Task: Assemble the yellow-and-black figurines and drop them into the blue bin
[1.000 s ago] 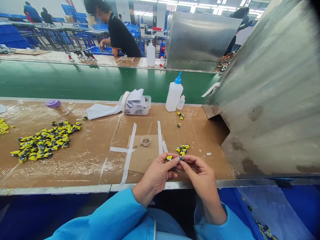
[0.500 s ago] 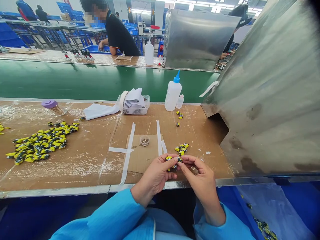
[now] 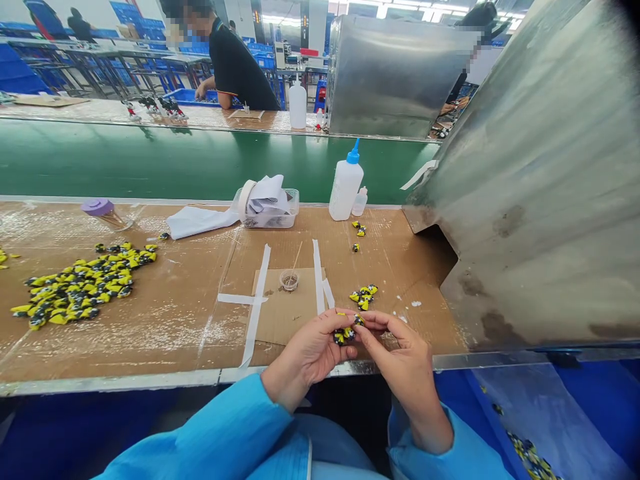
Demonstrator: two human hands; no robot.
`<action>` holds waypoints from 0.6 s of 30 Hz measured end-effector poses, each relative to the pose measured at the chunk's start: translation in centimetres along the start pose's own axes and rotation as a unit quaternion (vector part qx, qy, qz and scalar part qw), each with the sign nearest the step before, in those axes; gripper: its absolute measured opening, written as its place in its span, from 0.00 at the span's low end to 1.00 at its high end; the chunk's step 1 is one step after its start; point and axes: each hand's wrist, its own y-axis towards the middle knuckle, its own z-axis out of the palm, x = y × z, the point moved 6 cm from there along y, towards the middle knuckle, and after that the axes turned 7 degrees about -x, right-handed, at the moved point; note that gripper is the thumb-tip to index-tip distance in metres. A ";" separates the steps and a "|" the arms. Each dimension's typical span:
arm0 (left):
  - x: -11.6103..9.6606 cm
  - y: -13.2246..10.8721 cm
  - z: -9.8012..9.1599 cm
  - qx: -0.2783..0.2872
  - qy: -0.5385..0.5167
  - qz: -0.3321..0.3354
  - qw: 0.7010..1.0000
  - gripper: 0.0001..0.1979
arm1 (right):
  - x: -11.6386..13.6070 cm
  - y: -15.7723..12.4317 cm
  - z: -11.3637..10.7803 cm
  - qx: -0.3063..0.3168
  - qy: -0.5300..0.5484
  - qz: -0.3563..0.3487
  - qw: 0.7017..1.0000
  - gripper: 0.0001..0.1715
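My left hand (image 3: 310, 350) and my right hand (image 3: 400, 350) meet at the near edge of the brown workbench (image 3: 175, 320). Both pinch small yellow and black toy parts (image 3: 346, 332) between their fingertips. Just beyond them lies a small cluster of the same parts (image 3: 364, 295). A little clear glue cup (image 3: 289, 280) with a thin stick in it stands on a cardboard square (image 3: 285, 310) to the left of that cluster. A big heap of yellow and black parts (image 3: 80, 283) is spread out at the left.
A white squeeze bottle with a blue cap (image 3: 345, 183), a clear box of paper (image 3: 267, 207) and a purple-lidded jar (image 3: 103, 212) stand along the green conveyor belt (image 3: 150, 163). A large steel housing (image 3: 540, 187) rises at the right. Another person (image 3: 233, 60) works across the belt.
My hands have stayed together at the bench edge while the fingers turned the small parts; the yellow piece sits lower between my fingertips. The view shifted slightly.
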 end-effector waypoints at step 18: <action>-0.2 -0.2 0.9 0.013 -0.020 -0.019 1.000 0.08 | 1.9 -0.1 -0.1 -0.031 -0.098 -0.122 0.987 0.13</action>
